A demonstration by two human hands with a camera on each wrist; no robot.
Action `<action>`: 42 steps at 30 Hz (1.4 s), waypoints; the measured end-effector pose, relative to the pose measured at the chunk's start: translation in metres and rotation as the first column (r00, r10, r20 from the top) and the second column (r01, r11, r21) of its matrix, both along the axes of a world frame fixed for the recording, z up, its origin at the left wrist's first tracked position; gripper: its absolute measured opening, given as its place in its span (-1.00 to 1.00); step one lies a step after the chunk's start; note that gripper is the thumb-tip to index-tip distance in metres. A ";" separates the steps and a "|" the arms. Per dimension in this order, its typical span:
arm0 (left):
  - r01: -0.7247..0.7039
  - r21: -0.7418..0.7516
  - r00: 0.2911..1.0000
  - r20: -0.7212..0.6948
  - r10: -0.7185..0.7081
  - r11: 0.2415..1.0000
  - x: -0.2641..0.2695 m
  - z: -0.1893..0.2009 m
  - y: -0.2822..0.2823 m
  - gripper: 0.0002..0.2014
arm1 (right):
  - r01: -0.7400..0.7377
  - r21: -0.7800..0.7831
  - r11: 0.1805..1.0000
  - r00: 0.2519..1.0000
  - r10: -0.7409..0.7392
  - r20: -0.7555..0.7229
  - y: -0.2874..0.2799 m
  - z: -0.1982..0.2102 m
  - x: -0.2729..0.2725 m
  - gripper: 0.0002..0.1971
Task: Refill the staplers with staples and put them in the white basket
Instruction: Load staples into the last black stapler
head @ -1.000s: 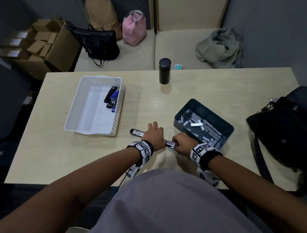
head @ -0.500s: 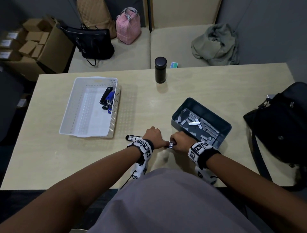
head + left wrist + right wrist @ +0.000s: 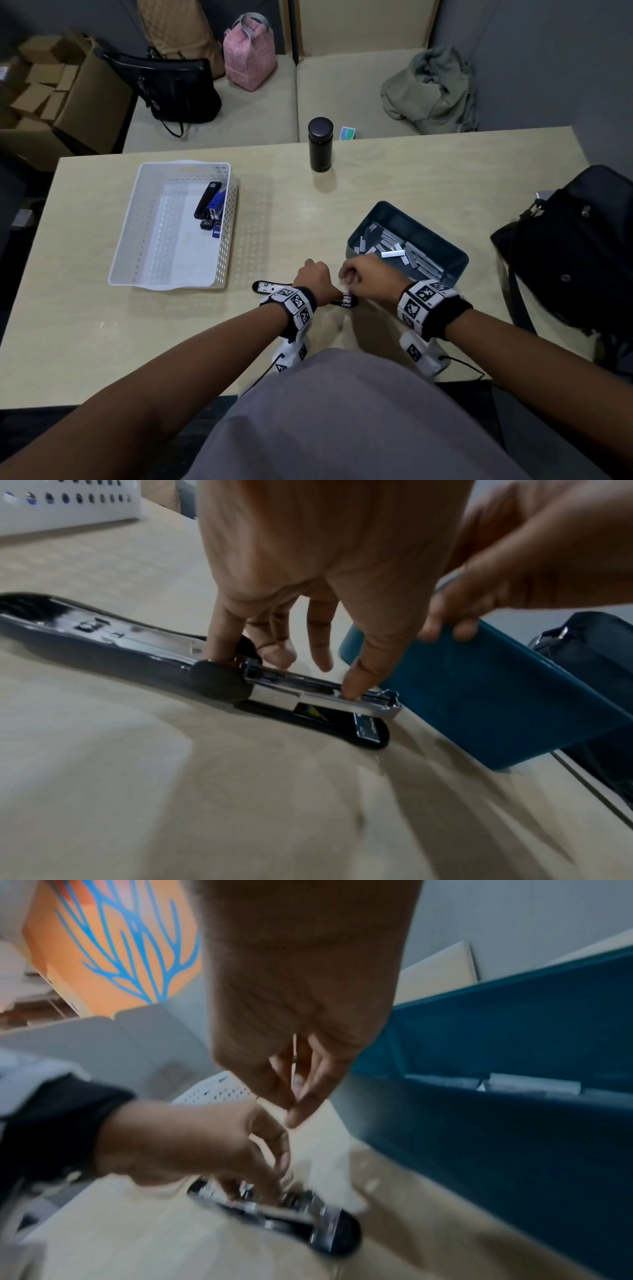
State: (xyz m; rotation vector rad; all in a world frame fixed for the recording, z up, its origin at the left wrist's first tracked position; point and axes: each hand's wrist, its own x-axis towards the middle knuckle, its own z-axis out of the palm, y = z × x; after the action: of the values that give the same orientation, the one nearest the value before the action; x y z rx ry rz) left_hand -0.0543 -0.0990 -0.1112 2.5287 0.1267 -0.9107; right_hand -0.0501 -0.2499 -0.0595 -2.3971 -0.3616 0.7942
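A black stapler (image 3: 347, 300) lies swung open on the table near me, its cover (image 3: 103, 631) flat to the left and its metal staple channel (image 3: 308, 693) facing up. My left hand (image 3: 317, 277) holds it, thumb pressed on the channel and fingers curled on the far side. My right hand (image 3: 363, 274) hovers just above and right of the stapler's front, fingertips pinched together; I see nothing clearly between them. A dark teal tray (image 3: 411, 214) of staple strips (image 3: 404, 253) sits right behind it. The white basket (image 3: 132, 222) holds a black stapler (image 3: 207, 198) and a blue one (image 3: 216, 205).
A black flask (image 3: 320, 144) stands at the table's far middle. A black bag (image 3: 582, 246) lies at the table's right end. Beyond the table a bench carries a black bag, a pink bag and a grey-green cloth. Cardboard boxes stand at far left.
My right hand has lifted off the stapler's front end and moved up towards the teal tray. My left hand stays on the open stapler.
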 end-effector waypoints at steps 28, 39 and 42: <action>-0.044 -0.059 0.998 0.040 0.046 0.997 0.006 0.021 0.014 -0.77 | -0.074 -0.420 0.904 0.979 0.146 0.142 -0.043 -0.045 0.044 -0.85; -0.037 -0.034 0.998 0.044 0.039 0.999 0.007 0.022 0.013 -0.73 | -0.044 -0.430 0.902 0.977 0.129 0.172 -0.046 -0.042 0.038 -0.84; -0.025 -0.017 0.999 0.043 0.026 1.000 0.007 0.022 0.012 -0.73 | -0.005 -0.355 0.935 0.987 0.061 0.146 -0.050 -0.043 0.040 -0.92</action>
State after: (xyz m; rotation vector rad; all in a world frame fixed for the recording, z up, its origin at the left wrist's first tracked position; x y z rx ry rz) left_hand -0.0474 -0.0867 -0.0889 2.5236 0.1374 -0.8433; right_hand -0.0105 -0.2998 -0.1029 -2.8087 -0.3448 0.7406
